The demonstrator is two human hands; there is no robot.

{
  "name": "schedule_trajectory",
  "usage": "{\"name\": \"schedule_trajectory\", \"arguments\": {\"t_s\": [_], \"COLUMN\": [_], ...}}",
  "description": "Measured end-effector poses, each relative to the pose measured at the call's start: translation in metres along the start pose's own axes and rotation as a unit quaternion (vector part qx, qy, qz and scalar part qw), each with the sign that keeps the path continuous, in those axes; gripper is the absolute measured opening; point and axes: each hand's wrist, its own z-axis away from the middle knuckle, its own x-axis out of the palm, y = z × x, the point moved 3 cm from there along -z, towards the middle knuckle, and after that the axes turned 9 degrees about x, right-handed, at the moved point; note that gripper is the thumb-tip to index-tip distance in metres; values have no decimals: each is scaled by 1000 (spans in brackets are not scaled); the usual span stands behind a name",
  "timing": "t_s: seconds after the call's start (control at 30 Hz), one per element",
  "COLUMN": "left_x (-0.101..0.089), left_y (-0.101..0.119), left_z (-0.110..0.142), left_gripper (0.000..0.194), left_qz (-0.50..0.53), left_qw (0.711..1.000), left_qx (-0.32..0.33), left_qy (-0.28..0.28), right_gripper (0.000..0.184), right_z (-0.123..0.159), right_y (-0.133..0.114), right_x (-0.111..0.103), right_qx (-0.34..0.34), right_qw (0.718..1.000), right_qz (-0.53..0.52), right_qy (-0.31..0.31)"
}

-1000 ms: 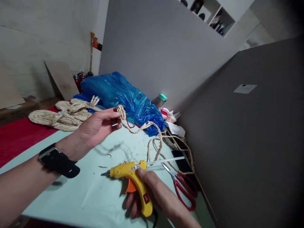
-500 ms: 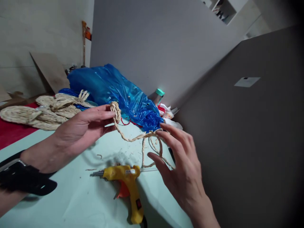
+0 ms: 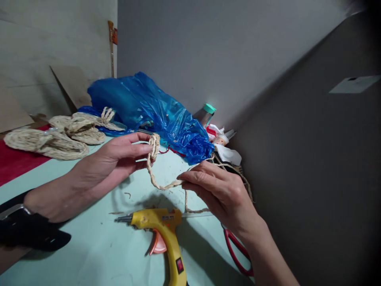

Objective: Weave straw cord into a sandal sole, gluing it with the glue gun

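Note:
Between the thumb and fingers of my left hand is a small coil of pale braided cord, held upright above the table. From the coil the cord sags in a curve to my right hand, whose thumb and fingers pinch it. More of the cord trails behind and below my right hand, partly hidden by it. A yellow glue gun with an orange trigger lies below both hands, its nozzle to the left. Red-handled scissors lie partly hidden under my right forearm.
Woven cord sandals rest on a red sheet at the left. Behind the hands lies a blue plastic bag. A bottle with a green lid stands against the grey wall. Fibre scraps litter the pale green tabletop.
My right hand has closed from spread fingers to a pinch on the cord. The left hand still holds the coil. The view has shifted, and the scissors' red handle now shows.

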Motion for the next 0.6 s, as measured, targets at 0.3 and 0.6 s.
{"name": "schedule_trajectory", "arguments": {"t_s": [0.3, 0.6], "left_x": [10, 7], "left_y": [-9, -29], "left_z": [9, 10], "left_gripper": [16, 15], "left_qz": [-115, -97], "left_qw": [991, 992], "left_qx": [-42, -44], "left_qy": [-57, -70], "right_gripper": [13, 8], "right_z": [-4, -4], "right_y": [-7, -1], "right_x": [6, 12], "right_qx": [-8, 40], "right_qw": [999, 999], "right_qz": [42, 34], "right_qy": [-3, -1]}}
